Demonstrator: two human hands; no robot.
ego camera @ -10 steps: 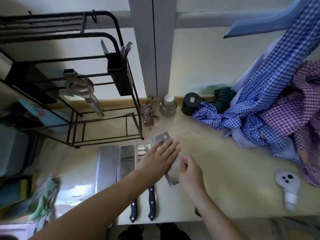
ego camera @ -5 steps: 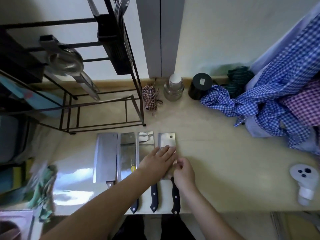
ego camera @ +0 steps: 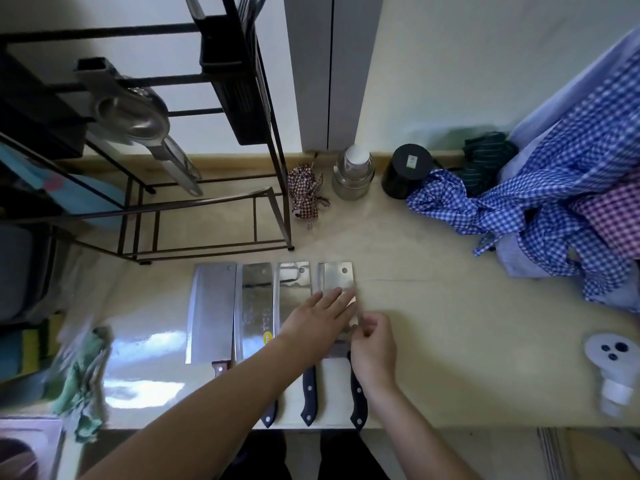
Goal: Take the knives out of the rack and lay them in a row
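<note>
Several cleavers lie side by side on the beige counter (ego camera: 433, 341), blades pointing away from me and handles at the front edge. The leftmost cleaver (ego camera: 211, 306) has a brown handle; the others have black ones. My left hand (ego camera: 320, 318) rests flat, fingers apart, on the blade of the rightmost cleaver (ego camera: 336, 277). My right hand (ego camera: 375, 344) pinches that blade's right edge near the handle. The black wire rack (ego camera: 273, 188) stands behind the row to the left. Its black holder box (ego camera: 235, 88) has utensil tops sticking out.
A metal squeezer (ego camera: 138, 123) hangs in the rack. Along the back wall stand a small checked bow (ego camera: 304, 195), a glass jar (ego camera: 353, 174) and a black canister (ego camera: 407, 171). Checked cloths (ego camera: 554, 202) pile at the right, a white device (ego camera: 613, 368) lies front right, a green cloth (ego camera: 86, 375) front left.
The rightmost cleaver, held tilted above the counter a second ago, now lies flat at the right end of the row. Both hands came down with it and stay on its blade.
</note>
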